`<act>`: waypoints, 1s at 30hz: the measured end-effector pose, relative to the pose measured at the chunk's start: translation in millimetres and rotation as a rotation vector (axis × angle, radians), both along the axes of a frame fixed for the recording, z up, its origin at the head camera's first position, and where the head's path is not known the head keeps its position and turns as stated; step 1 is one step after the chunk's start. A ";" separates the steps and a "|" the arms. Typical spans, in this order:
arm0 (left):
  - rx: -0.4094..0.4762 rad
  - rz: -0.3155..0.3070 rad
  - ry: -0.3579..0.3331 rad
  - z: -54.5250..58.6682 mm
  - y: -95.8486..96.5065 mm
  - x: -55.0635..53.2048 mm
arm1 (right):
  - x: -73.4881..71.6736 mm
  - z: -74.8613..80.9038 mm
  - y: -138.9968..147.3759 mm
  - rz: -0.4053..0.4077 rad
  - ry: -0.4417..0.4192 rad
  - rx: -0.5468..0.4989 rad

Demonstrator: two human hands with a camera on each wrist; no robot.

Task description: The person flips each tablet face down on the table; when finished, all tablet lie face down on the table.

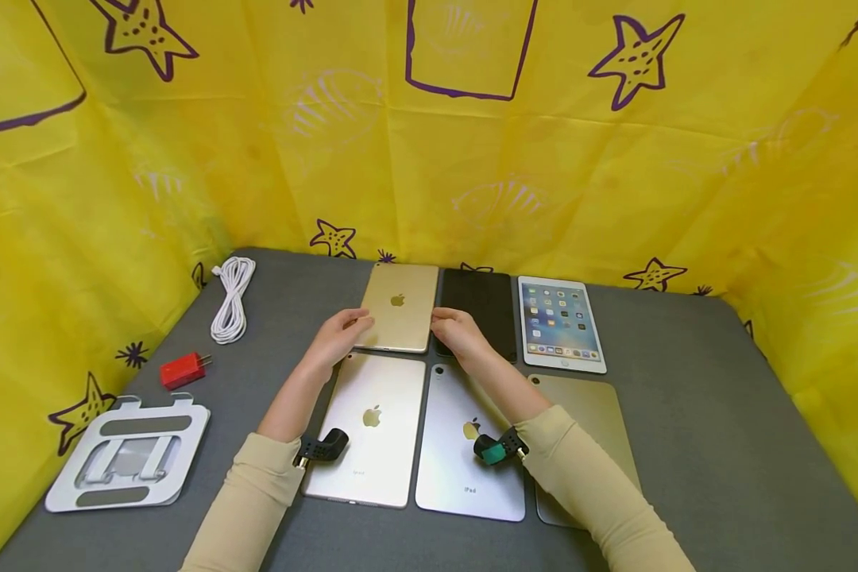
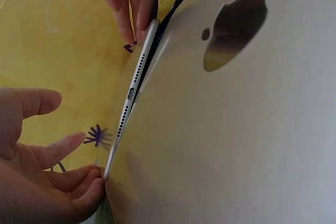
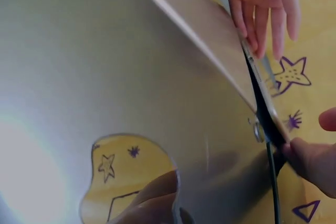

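Note:
A gold tablet (image 1: 396, 306) lies back-up at the far left of two rows of tablets, its near edge with speaker holes showing in the left wrist view. My left hand (image 1: 338, 340) pinches its left side near the front corner. My right hand (image 1: 461, 332) holds the opposite side, with the thumb (image 3: 307, 158) at the edge and the other fingertips mostly hidden. A dark strip shows beneath the tablet's near edge in both wrist views. Beside it, a black tablet (image 1: 479, 310) is partly covered by my right hand.
A small white tablet (image 1: 561, 322) has its screen lit. The front row holds a pale gold tablet (image 1: 372, 445), a silver tablet (image 1: 465, 477) and another gold tablet (image 1: 579, 405). At left are a coiled white cable (image 1: 232, 302), a red charger (image 1: 182, 370) and a folded white stand (image 1: 129, 453).

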State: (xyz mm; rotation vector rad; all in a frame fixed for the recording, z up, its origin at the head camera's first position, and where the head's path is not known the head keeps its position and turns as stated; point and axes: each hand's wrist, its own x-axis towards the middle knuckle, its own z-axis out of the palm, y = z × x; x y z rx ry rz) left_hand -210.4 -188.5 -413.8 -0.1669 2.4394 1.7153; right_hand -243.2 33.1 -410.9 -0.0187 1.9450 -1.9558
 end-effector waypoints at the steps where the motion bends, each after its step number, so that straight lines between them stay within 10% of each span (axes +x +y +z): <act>1: 0.000 0.001 0.000 -0.1 0.1 -0.1 | 0.7 0.3 0.1 0.010 0.003 0.006; 15: -0.069 -0.033 0.009 0.9 2.7 1.3 | 8.0 7.9 -0.2 0.175 -0.019 0.083; 23: -0.199 -0.008 0.093 8.5 16.5 4.4 | 14.3 13.6 10.1 0.123 -0.014 0.003; 30: 0.071 0.011 0.213 21.5 48.5 11.4 | 14.7 24.4 32.2 0.035 0.021 -0.053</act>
